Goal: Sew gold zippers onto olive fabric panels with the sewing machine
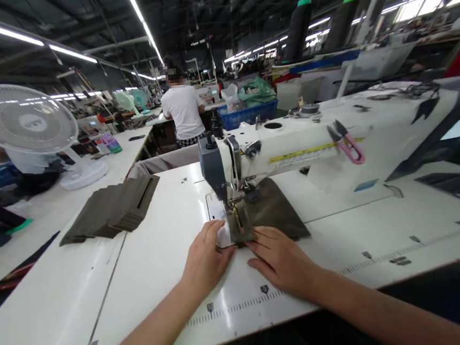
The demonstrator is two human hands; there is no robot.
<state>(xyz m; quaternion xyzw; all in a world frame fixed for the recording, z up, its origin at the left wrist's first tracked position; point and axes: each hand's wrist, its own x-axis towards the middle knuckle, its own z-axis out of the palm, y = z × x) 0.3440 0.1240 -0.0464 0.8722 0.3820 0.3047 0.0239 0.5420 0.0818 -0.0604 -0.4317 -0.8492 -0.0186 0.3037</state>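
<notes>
A dark olive fabric piece lies flat on the machine bed, under the presser foot of a white sewing machine. Its narrow folded part sits right beneath the needle area. My left hand rests on the bed just left of the fabric, thumb apart from the other fingers. Along the fabric's near edge lies my right hand, its fingers stretched out and the fingertips touching the cloth. Neither hand visibly grasps anything. To the left, several olive fabric pieces form a fanned stack.
Pink-handled thread snips are attached to the machine arm. A white fan stands on the left table. Beyond the machine are a blue crate with bags and a person in a white shirt. A printed ruler runs along the front edge.
</notes>
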